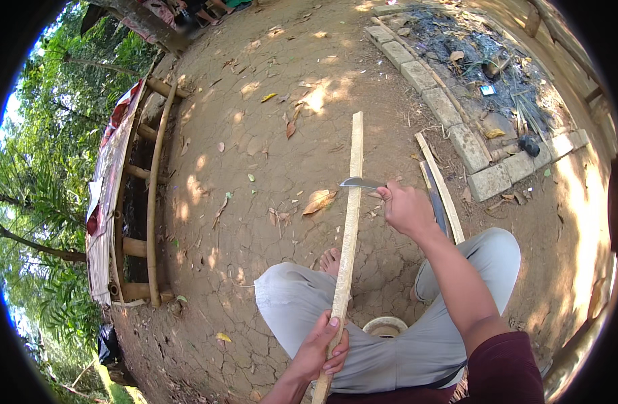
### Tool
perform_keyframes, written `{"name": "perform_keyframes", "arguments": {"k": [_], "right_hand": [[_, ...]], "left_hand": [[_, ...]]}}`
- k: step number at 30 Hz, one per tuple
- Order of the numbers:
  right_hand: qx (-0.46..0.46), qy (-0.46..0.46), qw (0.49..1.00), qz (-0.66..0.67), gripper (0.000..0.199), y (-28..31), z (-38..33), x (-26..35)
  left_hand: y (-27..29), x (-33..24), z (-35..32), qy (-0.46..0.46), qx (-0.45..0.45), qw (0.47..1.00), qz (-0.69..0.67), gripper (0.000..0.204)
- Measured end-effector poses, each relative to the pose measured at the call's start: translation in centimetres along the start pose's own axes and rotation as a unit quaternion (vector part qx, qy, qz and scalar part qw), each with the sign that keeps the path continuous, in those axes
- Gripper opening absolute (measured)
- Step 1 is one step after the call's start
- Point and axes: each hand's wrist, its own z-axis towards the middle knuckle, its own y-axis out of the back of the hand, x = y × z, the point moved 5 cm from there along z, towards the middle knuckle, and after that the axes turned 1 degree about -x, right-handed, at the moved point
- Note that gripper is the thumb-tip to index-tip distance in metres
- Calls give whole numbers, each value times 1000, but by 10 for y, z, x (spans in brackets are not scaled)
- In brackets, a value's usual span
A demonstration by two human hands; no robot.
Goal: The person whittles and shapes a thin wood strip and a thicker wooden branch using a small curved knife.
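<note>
Gripping the near end of a long bamboo strip (350,222), the left hand (320,350) has its fingers (336,337) curled tight around the wood, pressed together, just above the left knee. The strip runs away from those fingers over the cracked dirt ground (255,168), its far end lying well beyond both hands. The right hand (404,209) is closed in a fist on the handle of a knife (361,182); its fingers (385,195) wrap the handle fully. The blade juts left from these fingers and its tip meets the right edge of the strip about midway along.

Just right of the right-hand fingers, two more bamboo slats (441,188) lie on the ground, partly hidden behind the wrist. A bare foot (330,259) shows just left of the strip, between the two hands. Dry leaves (319,200) are scattered left of the blade. Farther beyond the right fingers, a row of stone blocks (443,108) borders an ash patch. Well left of both hands stands a bamboo frame (152,202).
</note>
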Motion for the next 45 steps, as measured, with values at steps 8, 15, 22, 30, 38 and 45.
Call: {"name": "perform_keyframes", "arguments": {"k": [8,15,22,30,38,45], "right_hand": [[70,-3,996,54,52,5,24,47],[109,29,993,21,50,29,-29,45],[98,54,993,23,50,34,-59,45],[102,118,987,30,55,14,-100,82],[93,163,981,51,55,38,-126,104],[122,133,984,8,52,40,-117,99]], "left_hand": [[-6,-52,44,-47,18,999,-13,22],[-16,-71,85,-44,95,994,-24,19],[-14,-58,82,-57,60,994,69,19],[-10,-50,69,-194,-16,962,190,21],[48,-11,94,-421,-110,852,290,24],[25,-35,77,-349,-87,915,184,21]]}}
